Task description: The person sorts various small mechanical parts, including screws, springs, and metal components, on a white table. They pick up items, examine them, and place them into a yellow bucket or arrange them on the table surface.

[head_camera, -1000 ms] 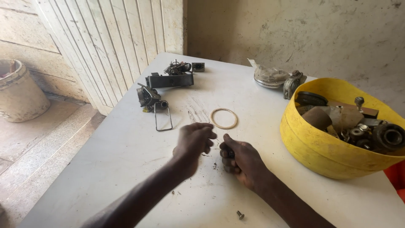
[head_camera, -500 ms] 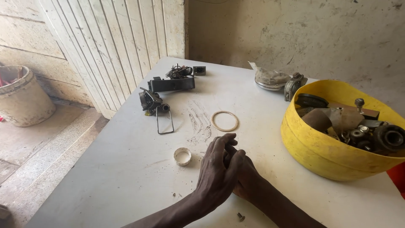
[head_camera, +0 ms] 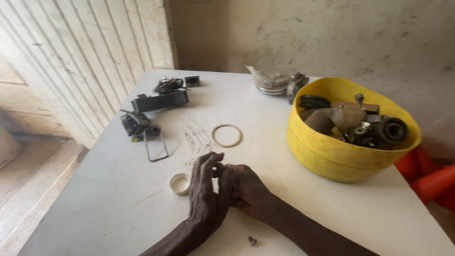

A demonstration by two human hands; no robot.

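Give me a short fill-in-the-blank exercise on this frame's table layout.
1. The round plastic tub full of dark metal parts is ____ in colour.
2. The small white ring-shaped cap lies just beside the ____ hand.
3. The thin tan flat ring lies ____ on the white table.

Missing words: yellow; left; flat

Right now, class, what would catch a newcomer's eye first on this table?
The yellow bowl at the right, heaped with dark metal parts. Next, the left hand and right hand pressed together at the near centre, a small white ring just left of them and a thin tan ring beyond.
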